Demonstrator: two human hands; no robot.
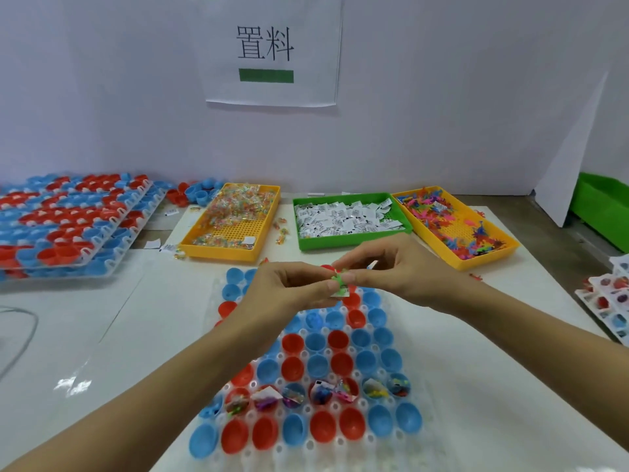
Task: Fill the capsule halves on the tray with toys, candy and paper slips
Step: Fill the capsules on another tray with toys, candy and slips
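Both hands meet over the far end of the tray, and the grip is a shared pinch: the left hand (289,287) and the right hand (384,270) each have fingertips closed on a small green toy (340,279), with a folded paper slip (341,292) tucked just under it against the left fingers. Can't tell exactly which hand is carrying the slip.

Right below them sits the white capsule tray (340,451), packed with red and blue capsule halves (292,344), open side up. Most are bare inside, but the second row from the near edge is done: that row of filled halves (320,393) shows toys, candy and slips poking out.

Further back on the bench (476,386) there are three supply bins in a line. The yellow candy bin (231,221) is on the left, the green bin of paper slips (350,218) in the middle, and the yellow toy bin (456,226) on the right, with bright plastic figures in it. A few candies and slips lie loose around the bins.

Off to the left is a stack of trays (68,216) loaded with red and blue halves. Some white trays (609,301) peek in at the right edge. A paper sign (272,49) hangs on the back wall.
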